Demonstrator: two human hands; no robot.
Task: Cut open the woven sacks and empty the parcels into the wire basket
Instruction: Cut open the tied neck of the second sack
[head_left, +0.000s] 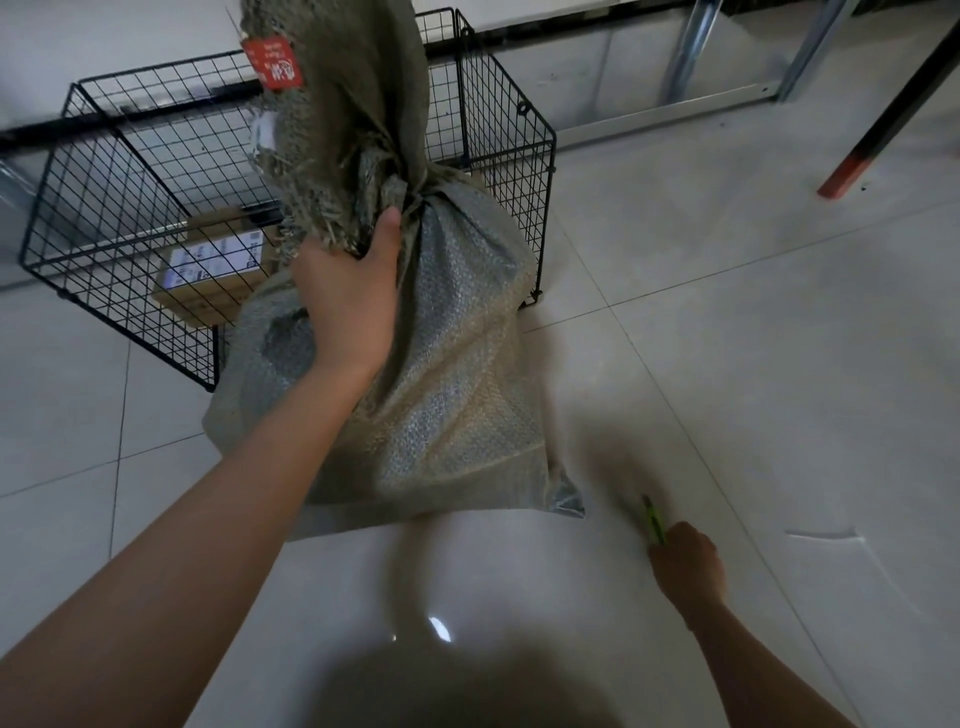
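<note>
Okay, my left grip (348, 301) is clenching the tied neck of the woven sack (457, 374), its bulk sitting just below on the tiled floor (727, 338). My right grip (685, 566) is grasping a green cutter (653, 519), well apart from the sack. The wire basket (104, 208) is standing right behind, holding one parcel (208, 270). Open floor is lying to the right.

You're standing over pale, glossy floor tiles (727, 312) crossed by thin grey grout lines (590, 275), with a bright glare spot (439, 629) near your feet and a dark shadow (457, 686) just below it. At top right a slanted black leg (904, 83) ends in an orange-red foot (844, 174) on the tiles. Left of it, two galvanised metal uprights (691, 52) meet a low horizontal rail (675, 111). A black strip (31, 134) runs along the white wall (587, 62).
</note>
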